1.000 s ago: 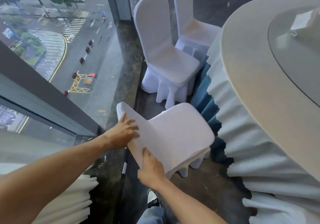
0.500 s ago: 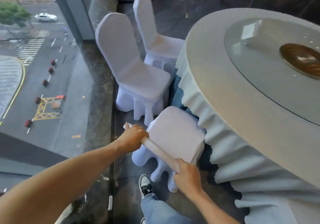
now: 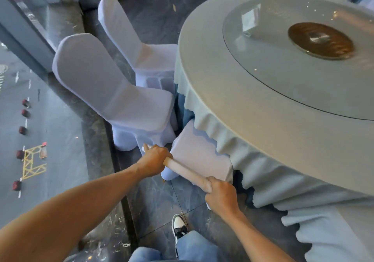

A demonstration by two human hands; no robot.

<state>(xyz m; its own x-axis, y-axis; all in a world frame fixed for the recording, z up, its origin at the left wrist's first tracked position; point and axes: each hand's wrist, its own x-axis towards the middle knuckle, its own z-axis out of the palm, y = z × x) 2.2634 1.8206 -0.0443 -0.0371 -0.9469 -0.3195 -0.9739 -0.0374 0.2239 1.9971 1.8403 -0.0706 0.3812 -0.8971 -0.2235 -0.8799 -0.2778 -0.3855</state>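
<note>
Head cam: left hand (image 3: 155, 159) and right hand (image 3: 221, 196) both have their fingers curled tight over the top edge of the white chair (image 3: 198, 156), which sits dead centre. A second ago the whole seat was out in the open. Now its far edge is under the tablecloth (image 3: 204, 118) at 1 o'clock. I'd say it's nearly tucked in, matching the neighbour chair (image 3: 113, 91) at 10 o'clock.

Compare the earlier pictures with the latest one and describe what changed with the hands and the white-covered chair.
The covered chair has been pushed toward the round table, and its seat now sits partly under the tablecloth hem. The left hand and right hand, first laid on its back, now grip the back's top edge. The nearer neighbouring chair and farther neighbouring chair stayed put.
</note>
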